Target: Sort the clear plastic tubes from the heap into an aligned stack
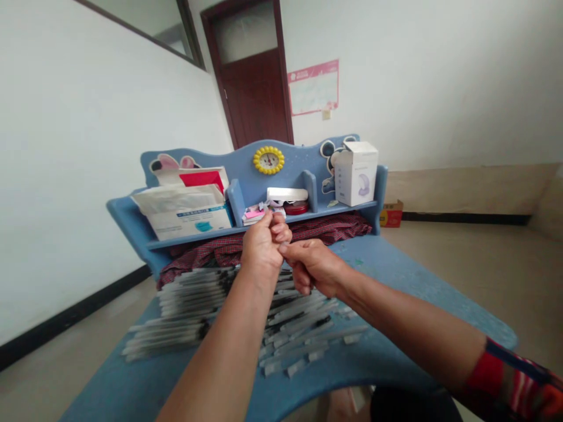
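White walls (440, 82) and a dark red door (253, 94) fill the upper part of the frame. On the blue tabletop (396, 264), many pale, pen-like sticks (191, 293) are lying from the lower left to the lower centre. At the centre of the frame, the left hand (266, 243) has its fingers curled, and the right hand (316, 266) meets it with bent fingers; I cannot tell whether these hands grasp something.
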A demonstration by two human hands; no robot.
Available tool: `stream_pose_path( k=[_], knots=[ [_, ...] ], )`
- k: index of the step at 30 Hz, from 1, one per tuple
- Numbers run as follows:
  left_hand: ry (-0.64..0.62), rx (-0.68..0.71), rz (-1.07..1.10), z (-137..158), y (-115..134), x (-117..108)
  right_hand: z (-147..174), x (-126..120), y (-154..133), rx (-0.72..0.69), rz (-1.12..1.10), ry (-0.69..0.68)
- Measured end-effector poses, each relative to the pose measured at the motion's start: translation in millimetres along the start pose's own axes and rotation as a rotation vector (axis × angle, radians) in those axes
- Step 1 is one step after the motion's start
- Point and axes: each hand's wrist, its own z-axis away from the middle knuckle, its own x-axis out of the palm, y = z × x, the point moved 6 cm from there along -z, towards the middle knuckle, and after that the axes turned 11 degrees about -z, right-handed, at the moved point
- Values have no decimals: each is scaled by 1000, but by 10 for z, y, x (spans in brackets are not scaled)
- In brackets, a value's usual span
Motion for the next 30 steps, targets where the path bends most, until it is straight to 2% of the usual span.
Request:
stream_pose_path(
  k=[5,7,9,10,11,12,14,16,19,22,26,30],
  knots=[
    [49,55,-35,-165,47,170,129,-29,-196,-36,-7,96],
    [95,127,-48,-240,210,131,311,-14,-160,-12,73,51],
    [169,233,-53,-280,425,-2,522,-15,-31,91,276,-87],
    [193,289,-80,-278,516,-81,607,-98,9,110,393,-77],
    [195,357,-168,-259,586,-146,667,-230,14,99,512,-9],
    [146,449,-461,-224,631,-152,702,-387,-21,51,652,89],
    [-34,533,-1132,-147,479,-112,702,-646,-44,45,945,153],
    [-158,506,-1413,-80,199,-191,643,-851,-22,92,1220,155],
    [-270,481,-1623,-1,-141,-337,566,-1030,67,168,1493,155],
    [-357,462,-1805,80,-325,-449,557,-1080,192,233,1586,122],
    [-402,464,-1977,266,-393,-512,577,-1136,282,248,1585,100],
    [-384,455,-2097,463,-352,-587,526,-1214,313,185,1490,76]
  ],
)
